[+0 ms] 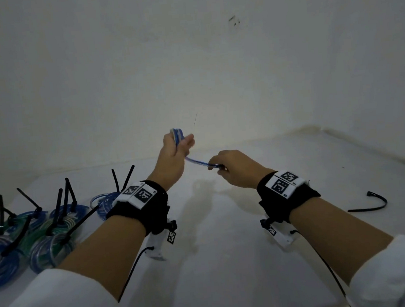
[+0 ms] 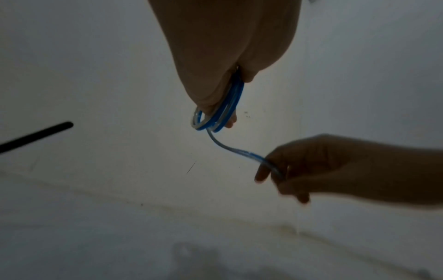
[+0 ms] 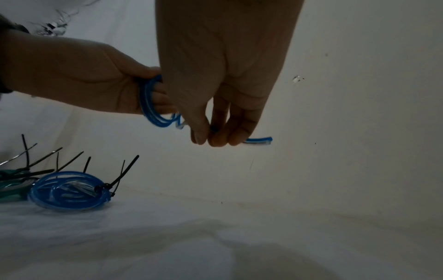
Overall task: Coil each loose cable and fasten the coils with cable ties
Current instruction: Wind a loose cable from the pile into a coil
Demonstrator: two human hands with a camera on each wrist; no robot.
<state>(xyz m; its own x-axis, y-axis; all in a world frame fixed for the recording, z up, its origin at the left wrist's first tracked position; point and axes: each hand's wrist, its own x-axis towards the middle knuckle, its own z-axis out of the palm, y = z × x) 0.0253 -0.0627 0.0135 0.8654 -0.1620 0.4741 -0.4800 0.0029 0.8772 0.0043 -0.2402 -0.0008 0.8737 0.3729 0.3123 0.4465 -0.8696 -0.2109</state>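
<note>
My left hand [image 1: 175, 148] is raised above the white table and grips a small coil of blue cable [image 1: 177, 134], its loops wound round the fingers [image 2: 225, 106] [image 3: 149, 102]. The cable's free tail [image 1: 198, 162] runs down to the right into my right hand [image 1: 232, 169], which pinches it between thumb and fingertips [image 3: 215, 139]. A short blue end [image 3: 260, 141] sticks out past the right fingers. In the left wrist view the tail [image 2: 239, 151] curves from the coil into the right hand [image 2: 287, 170].
Several tied blue and green coils [image 1: 32, 236] with black cable ties sticking up lie at the table's left; one blue coil [image 3: 69, 191] sits nearest. A loose black cable tie [image 1: 370, 203] lies on the table at the right. A white wall [image 1: 188, 56] stands behind.
</note>
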